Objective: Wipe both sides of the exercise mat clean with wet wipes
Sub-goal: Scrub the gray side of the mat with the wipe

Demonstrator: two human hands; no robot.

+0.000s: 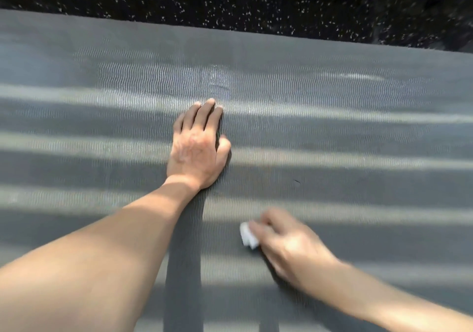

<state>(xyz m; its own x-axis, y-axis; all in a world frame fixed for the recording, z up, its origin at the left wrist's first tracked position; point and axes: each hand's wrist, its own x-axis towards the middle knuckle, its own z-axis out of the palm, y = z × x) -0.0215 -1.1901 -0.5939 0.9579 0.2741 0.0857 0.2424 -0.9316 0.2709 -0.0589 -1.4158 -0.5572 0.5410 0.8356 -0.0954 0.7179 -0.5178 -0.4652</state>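
A grey exercise mat [345, 117] with a fine wavy texture fills most of the view, crossed by bands of sunlight and shadow. My left hand [197, 147] lies flat on the mat near the middle, fingers straight and pointing away from me. My right hand [286, 242], blurred by motion, is low at the right and presses a small folded white wet wipe [248, 235] onto the mat; the wipe sticks out from under the fingertips. A damp, shiny patch [217, 81] shows just beyond my left fingertips.
Beyond the mat's far edge lies a black floor [256, 1] speckled with white flecks. A small dark mark [297, 182] sits on the mat to the right of my left wrist.
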